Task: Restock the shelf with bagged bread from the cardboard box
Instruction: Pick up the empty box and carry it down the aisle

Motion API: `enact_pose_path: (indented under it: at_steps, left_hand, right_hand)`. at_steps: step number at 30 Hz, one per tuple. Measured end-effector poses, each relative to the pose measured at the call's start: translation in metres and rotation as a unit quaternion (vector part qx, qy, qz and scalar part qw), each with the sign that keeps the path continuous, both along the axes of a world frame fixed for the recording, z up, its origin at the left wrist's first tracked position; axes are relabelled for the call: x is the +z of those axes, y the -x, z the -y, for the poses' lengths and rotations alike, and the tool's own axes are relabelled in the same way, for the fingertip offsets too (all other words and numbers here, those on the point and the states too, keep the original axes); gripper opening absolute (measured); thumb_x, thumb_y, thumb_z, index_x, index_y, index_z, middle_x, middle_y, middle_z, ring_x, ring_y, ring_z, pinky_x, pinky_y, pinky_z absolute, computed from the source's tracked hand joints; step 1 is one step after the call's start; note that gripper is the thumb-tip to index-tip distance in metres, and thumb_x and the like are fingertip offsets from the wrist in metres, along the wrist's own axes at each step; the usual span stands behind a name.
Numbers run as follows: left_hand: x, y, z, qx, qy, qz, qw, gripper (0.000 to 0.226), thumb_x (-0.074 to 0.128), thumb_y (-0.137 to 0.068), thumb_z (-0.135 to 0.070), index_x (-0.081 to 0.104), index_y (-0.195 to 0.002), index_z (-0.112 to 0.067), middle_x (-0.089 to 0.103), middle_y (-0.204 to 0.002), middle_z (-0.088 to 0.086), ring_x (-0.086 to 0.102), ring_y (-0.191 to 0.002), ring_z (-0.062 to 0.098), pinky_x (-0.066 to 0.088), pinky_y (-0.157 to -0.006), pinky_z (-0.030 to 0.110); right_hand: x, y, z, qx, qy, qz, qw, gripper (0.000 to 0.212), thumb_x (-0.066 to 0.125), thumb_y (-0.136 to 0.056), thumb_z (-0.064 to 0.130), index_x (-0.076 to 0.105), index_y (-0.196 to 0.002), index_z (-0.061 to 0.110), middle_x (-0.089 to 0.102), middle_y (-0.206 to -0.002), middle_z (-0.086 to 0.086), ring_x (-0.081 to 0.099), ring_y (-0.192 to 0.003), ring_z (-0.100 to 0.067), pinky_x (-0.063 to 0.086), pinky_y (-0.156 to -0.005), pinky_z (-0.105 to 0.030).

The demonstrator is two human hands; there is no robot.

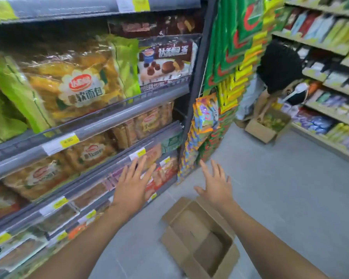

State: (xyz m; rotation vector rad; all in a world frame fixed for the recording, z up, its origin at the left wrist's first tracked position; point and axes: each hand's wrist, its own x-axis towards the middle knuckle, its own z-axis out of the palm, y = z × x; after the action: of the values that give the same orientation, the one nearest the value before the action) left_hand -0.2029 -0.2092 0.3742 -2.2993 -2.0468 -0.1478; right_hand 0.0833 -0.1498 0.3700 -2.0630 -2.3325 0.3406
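Left hand (132,186), right hand (216,185): fingers spread, nothing held.
Bagged bread (77,85): judged light, soft, slippery; best gripped at edges.

Far above and to the left of the fingers of your left hand (132,190), the big bread bag (73,83) carries 软面包 in dark characters on a white flower-shaped label. The red oval logo above it is too blurred to read. Nearer, up-left of those fingers, a smaller bread bag (93,155) shows the same 软面包. The yellow price tags (70,140) and the lettering on the chocolate cake box (165,61) are too blurred for you to read.
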Motion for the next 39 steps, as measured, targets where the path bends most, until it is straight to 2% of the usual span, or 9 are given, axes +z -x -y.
enact_pose_path:
  at_steps: [6, 10, 14, 21, 26, 29, 33, 36, 39]
  left_hand:
    - [-0.069, -0.081, -0.037, -0.075, 0.078, 0.015, 0.994, 0.103, 0.08, -0.071, -0.053, 0.027, -0.156, -0.03, 0.024, -0.166, 0.009, 0.026, -0.152, 0.034, 0.032, -0.117, 0.056]
    - [-0.128, -0.12, -0.051, -0.119, 0.113, 0.009, 0.986, 0.096, 0.081, -0.07, -0.053, 0.042, -0.152, -0.026, 0.034, -0.162, 0.014, 0.035, -0.147, 0.037, 0.043, -0.109, 0.055]
    - [-0.207, -0.151, -0.065, -0.16, 0.152, 0.006, 0.975, 0.1, 0.085, -0.067, -0.05, 0.041, -0.153, -0.024, 0.034, -0.161, 0.012, 0.039, -0.144, 0.037, 0.046, -0.105, 0.057]
    - [-0.369, -0.161, -0.099, -0.182, 0.212, -0.012, 0.96, 0.1, 0.083, -0.073, -0.046, 0.034, -0.157, -0.022, 0.036, -0.16, 0.015, 0.04, -0.144, 0.04, 0.044, -0.107, 0.059]
    - [-0.501, -0.157, -0.124, -0.159, 0.223, -0.024, 0.961, 0.098, 0.066, -0.088, -0.046, 0.002, -0.161, -0.03, 0.023, -0.164, 0.021, 0.025, -0.149, 0.048, 0.033, -0.116, 0.058]
    - [-0.566, -0.163, -0.133, -0.149, 0.229, -0.019, 0.962, 0.096, 0.057, -0.093, -0.042, -0.012, -0.159, -0.031, 0.012, -0.166, 0.024, 0.018, -0.15, 0.049, 0.028, -0.118, 0.058]
    - [-0.648, -0.162, -0.147, -0.124, 0.252, -0.023, 0.959, 0.094, 0.049, -0.096, -0.047, -0.024, -0.155, -0.037, -0.001, -0.168, 0.021, 0.011, -0.152, 0.047, 0.024, -0.118, 0.063]
    - [-0.692, -0.157, -0.156, -0.117, 0.274, -0.012, 0.955, 0.1, 0.056, -0.094, -0.046, -0.023, -0.155, -0.038, -0.002, -0.168, 0.021, 0.032, -0.144, 0.048, 0.041, -0.105, 0.062]
    - [-0.721, -0.156, -0.164, -0.115, 0.309, 0.005, 0.944, 0.099, 0.058, -0.095, -0.031, -0.018, -0.158, -0.03, 0.008, -0.167, 0.021, 0.065, -0.107, 0.047, 0.057, -0.082, 0.052]
  right_hand:
    - [-0.059, -0.102, 0.019, -0.107, 0.056, -0.002, 0.993, 0.091, 0.05, -0.093, 0.065, -0.01, -0.158, 0.044, -0.01, -0.17, 0.002, 0.003, -0.156, -0.028, 0.025, -0.117, -0.061]
    - [-0.123, -0.145, 0.039, -0.195, 0.107, -0.039, 0.974, 0.088, 0.05, -0.093, 0.064, -0.009, -0.156, 0.048, -0.01, -0.169, 0.004, 0.002, -0.156, -0.028, 0.032, -0.113, -0.065]
    - [-0.201, -0.166, 0.062, -0.284, 0.129, -0.093, 0.945, 0.089, 0.05, -0.088, 0.073, -0.008, -0.153, 0.056, -0.011, -0.169, 0.007, 0.003, -0.155, -0.031, 0.035, -0.11, -0.066]
    - [-0.359, -0.18, 0.092, -0.372, 0.177, -0.104, 0.905, 0.1, 0.05, -0.082, 0.08, -0.015, -0.153, 0.053, -0.009, -0.169, -0.008, 0.008, -0.154, -0.037, 0.035, -0.112, -0.062]
    - [-0.481, -0.179, 0.1, -0.431, 0.218, -0.111, 0.868, 0.101, 0.053, -0.083, 0.078, -0.019, -0.151, 0.055, -0.009, -0.169, -0.005, 0.002, -0.155, -0.034, 0.033, -0.112, -0.062]
    - [-0.55, -0.177, 0.105, -0.46, 0.22, -0.103, 0.854, 0.105, 0.055, -0.083, 0.076, -0.018, -0.153, 0.051, -0.002, -0.168, -0.015, 0.009, -0.152, -0.04, 0.032, -0.113, -0.061]
    - [-0.629, -0.176, 0.106, -0.497, 0.223, -0.104, 0.832, 0.115, 0.071, -0.08, 0.064, -0.018, -0.152, 0.05, 0.008, -0.163, -0.021, 0.022, -0.145, -0.048, 0.042, -0.104, -0.064]
    - [-0.671, -0.178, 0.108, -0.5, 0.226, -0.102, 0.83, 0.122, 0.078, -0.078, 0.055, -0.019, -0.152, 0.051, 0.013, -0.161, -0.021, 0.032, -0.138, -0.052, 0.045, -0.101, -0.064]
    - [-0.698, -0.175, 0.109, -0.489, 0.233, -0.1, 0.835, 0.123, 0.077, -0.08, 0.052, -0.023, -0.151, 0.049, 0.014, -0.162, -0.021, 0.054, -0.12, -0.05, 0.055, -0.09, -0.056]
